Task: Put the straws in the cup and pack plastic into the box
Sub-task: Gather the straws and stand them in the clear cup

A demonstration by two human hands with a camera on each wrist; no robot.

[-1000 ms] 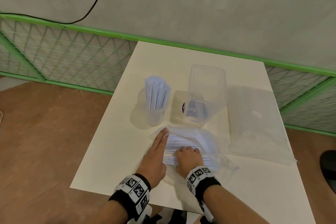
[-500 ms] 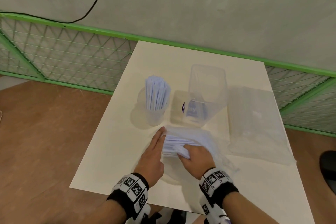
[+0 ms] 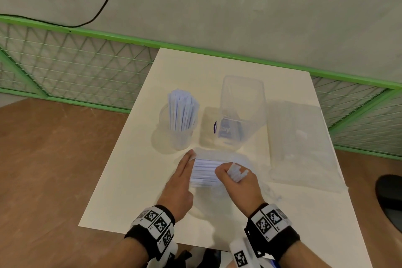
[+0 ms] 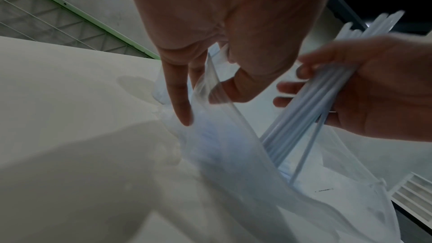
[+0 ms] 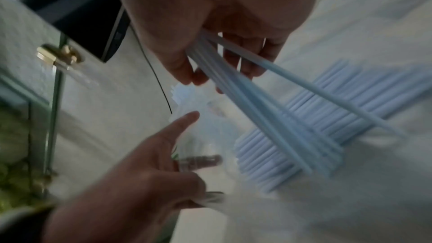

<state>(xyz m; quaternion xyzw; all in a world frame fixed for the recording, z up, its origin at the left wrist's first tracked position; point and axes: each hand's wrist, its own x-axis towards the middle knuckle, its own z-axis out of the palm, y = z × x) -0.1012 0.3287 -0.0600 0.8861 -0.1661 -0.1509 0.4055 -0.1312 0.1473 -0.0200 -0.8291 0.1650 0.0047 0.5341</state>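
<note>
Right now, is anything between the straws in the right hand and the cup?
Nothing solid shows between the right hand, gripping a bunch of straws, and the cup, up and to the left. The left hand, holding the bag, sits below that line. The cup is already crowded with upright straws.

Clear plastic box (image 3: 241,113) on table: blue label (image 3: 225,129) seen through near wall, pale letters "ay" legible, rest of word cut off by dark round mark at left edge. Wristbands (image 3: 155,224) on both wrists: black-and-white square code markers, patterns only, no letters or numbers. Wrist views: no readable text.
</note>
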